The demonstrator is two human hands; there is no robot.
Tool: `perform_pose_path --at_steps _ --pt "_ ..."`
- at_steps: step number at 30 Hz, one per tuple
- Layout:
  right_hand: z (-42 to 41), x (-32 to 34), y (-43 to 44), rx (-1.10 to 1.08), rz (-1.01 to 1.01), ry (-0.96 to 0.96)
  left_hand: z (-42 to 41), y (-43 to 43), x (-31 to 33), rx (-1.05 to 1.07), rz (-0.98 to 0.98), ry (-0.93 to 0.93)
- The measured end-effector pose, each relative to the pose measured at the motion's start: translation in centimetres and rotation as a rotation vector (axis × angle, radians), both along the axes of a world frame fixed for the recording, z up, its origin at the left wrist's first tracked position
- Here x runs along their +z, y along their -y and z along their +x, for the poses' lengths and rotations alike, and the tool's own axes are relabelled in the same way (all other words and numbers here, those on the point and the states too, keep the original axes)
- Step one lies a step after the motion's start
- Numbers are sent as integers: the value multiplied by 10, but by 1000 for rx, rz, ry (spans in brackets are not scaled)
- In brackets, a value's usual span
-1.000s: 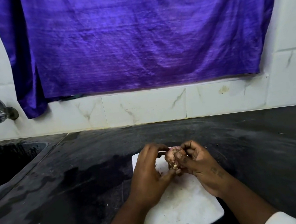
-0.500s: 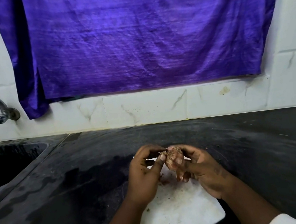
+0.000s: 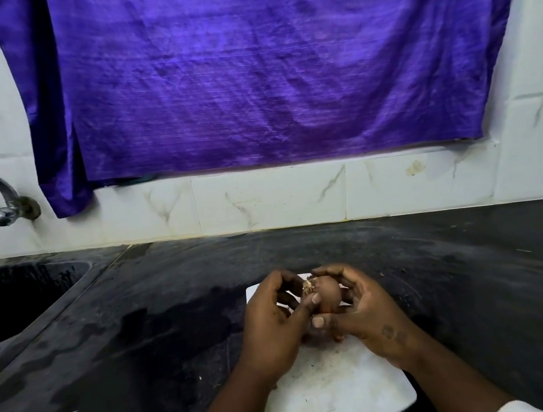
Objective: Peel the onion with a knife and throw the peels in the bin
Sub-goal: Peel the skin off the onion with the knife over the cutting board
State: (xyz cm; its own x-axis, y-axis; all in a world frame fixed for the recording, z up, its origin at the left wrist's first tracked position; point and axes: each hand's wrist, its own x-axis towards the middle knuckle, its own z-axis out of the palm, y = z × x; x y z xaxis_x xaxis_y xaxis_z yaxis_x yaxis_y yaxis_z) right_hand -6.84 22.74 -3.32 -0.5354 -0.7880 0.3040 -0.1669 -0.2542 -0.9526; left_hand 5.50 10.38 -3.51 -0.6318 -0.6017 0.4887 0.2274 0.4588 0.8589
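Observation:
A small reddish-brown onion (image 3: 327,293) is held between both hands above the far end of a white cutting board (image 3: 333,394). My right hand (image 3: 367,314) cups it from the right, thumb under it. My left hand (image 3: 273,323) pinches at the frayed root end on the onion's left with thumb and fingers. Bits of dry peel and crumbs lie on the board. No knife and no bin show in view.
The board lies on a dark stone counter (image 3: 128,363) with wet patches to its left. A sink (image 3: 10,302) is sunk in at the far left under a metal tap (image 3: 0,203). A purple cloth (image 3: 262,68) hangs on the tiled wall behind.
The onion has been turned in my hands and lifted a little; its smooth side now faces me. My left thumb has shifted onto the onion's root end.

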Motion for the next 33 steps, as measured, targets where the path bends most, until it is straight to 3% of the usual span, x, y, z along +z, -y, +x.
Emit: perform_pose_path --at_steps 10,21,28,33 --pt "-5 -3 3 -72 -70 -6 0 2 2 59 51 -48" --pt "-1 -4 3 -90 -24 -100 -3 0 0 90 -66 -30" --pt "0 -3 0 -99 -39 -119 -2 6 -5 158 -340 3" --pt "-1 -2 0 -134 -37 -136 0 6 -4 167 -267 -30"
